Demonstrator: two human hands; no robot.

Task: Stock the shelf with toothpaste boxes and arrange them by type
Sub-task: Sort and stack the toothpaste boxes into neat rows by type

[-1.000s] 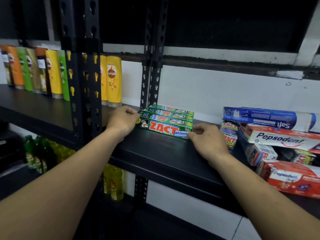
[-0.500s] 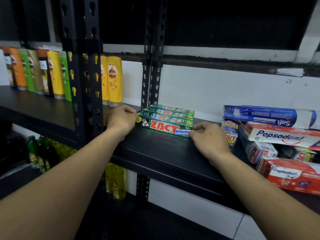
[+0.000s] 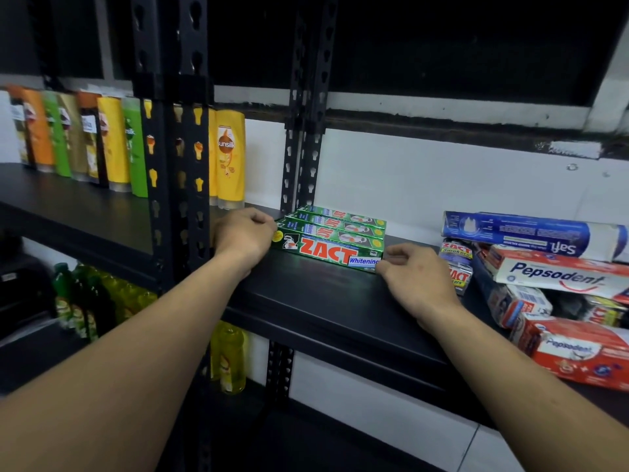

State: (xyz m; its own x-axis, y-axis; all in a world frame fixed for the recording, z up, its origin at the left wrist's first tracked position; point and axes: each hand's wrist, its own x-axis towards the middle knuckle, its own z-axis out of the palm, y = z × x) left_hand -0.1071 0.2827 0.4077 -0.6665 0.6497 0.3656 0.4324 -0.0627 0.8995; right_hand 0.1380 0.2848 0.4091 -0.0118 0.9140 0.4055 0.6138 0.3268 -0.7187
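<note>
Nothing moved | left grip (image 3: pixel 243 233) and right grip (image 3: pixel 413 279) still pinch ends of green cardboard Zact toothpaste boxes (image 3: pixel 332 238) | on black metal shelf (image 3: pixel 306 301)

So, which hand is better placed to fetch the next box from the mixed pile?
Right hand, probably: it rests at the right end of the green Zact boxes, right beside the mixed pile, while the left hand is at their far end by the shelf post.
</note>
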